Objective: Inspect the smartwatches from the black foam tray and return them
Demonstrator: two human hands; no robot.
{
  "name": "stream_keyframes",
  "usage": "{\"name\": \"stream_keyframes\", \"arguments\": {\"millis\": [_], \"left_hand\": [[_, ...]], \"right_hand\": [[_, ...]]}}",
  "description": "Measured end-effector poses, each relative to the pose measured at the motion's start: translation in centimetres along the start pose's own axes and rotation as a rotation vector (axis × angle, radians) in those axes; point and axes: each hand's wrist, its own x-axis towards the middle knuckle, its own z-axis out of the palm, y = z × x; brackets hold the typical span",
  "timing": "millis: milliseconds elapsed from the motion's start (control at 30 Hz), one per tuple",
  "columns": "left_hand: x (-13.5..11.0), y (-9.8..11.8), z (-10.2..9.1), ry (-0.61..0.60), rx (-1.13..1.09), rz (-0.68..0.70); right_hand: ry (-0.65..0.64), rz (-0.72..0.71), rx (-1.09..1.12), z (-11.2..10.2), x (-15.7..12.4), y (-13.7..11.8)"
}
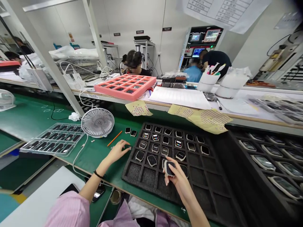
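Note:
My right hand [176,179] is shut on a dark smartwatch body [169,168], holding it just above the black foam compartment tray [132,171]. Several watch bodies sit in the tray's cells, one [151,160] close to that hand. My left hand [117,152] rests on the green mat by the tray's left edge, fingers spread, its fingertips next to a small grey piece [129,147]. Two loose watch bodies [128,130] lie on the mat above that hand, near an orange pencil [115,138].
A white desk fan [97,122] and a clear tray of black parts [53,139] stand left. A black tray of larger watches [262,162] lies right. Beyond are yellow perforated sheets [210,120], a pink foam tray [125,86] and co-workers.

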Motion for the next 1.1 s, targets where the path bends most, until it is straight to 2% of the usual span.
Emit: {"name": "stream_keyframes", "arguments": {"millis": [67,233,367,467,500,567,667,733,800,1000,1100], "left_hand": [[-0.2,-1.3,0.8,-0.012,-0.010,-0.022],[0.1,-1.5,1.9,0.028,-0.030,-0.072],[0.5,-1.5,1.2,0.017,-0.087,-0.106],[0.1,0.3,0.0,0.074,-0.150,-0.098],[-0.2,1.4,-0.5,0.110,-0.184,-0.066],[-1.0,4.1,-1.3,0.172,-0.320,0.118],[-1.9,8.0,-1.8,0.042,-0.441,0.568],[-2.1,9.5,-1.5,-0.010,-0.445,0.756],[-1.9,10.1,-1.1,-0.006,-0.408,0.837],[-1.2,9.9,-0.7,-0.009,-0.358,0.936],[-1.2,10.0,-0.9,-0.096,-0.342,0.958]], "right_hand": [[-0.004,0.007,0.004,0.4,0.1,0.2],[-0.027,0.011,-0.012,1.5,0.6,0.8],[-0.053,0.010,0.008,2.2,1.1,0.8],[-0.082,0.032,0.065,3.0,1.3,0.5],[-0.099,0.048,0.093,3.2,1.3,0.3],[-0.140,0.079,0.152,3.8,1.3,-0.1],[-0.191,0.099,0.223,4.6,1.2,-0.6],[-0.209,0.105,0.255,5.0,1.0,-0.9],[-0.222,0.112,0.277,5.3,0.8,-1.2],[-0.243,0.115,0.253,5.5,0.2,-1.3],[-0.249,0.137,0.208,5.2,0.2,-1.2]]}}
